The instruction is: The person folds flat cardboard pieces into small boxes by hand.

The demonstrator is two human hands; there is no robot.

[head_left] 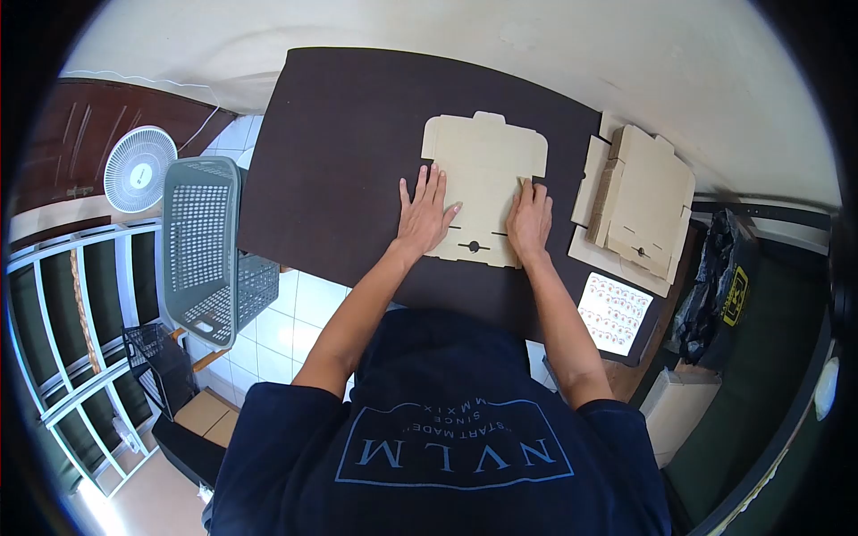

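A flat, unfolded cardboard box [483, 179] lies on the dark table in front of me, with a tab at its far edge and a round hole with slits near its close edge. My left hand [424, 214] rests with fingers spread on the left edge of the cardboard, palm down. At the right edge, my right hand [530, 219] has its fingers curled round the side flap, which is partly raised near the fingertips. Much of that flap is hidden under the hand.
More flat cardboard boxes [648, 192] are stacked on the table's right side. A sheet of round stickers [615, 313] lies closer to me. Left of the dark table [349, 134] stands a grey plastic basket [201, 250], with a white fan [140, 170] behind it.
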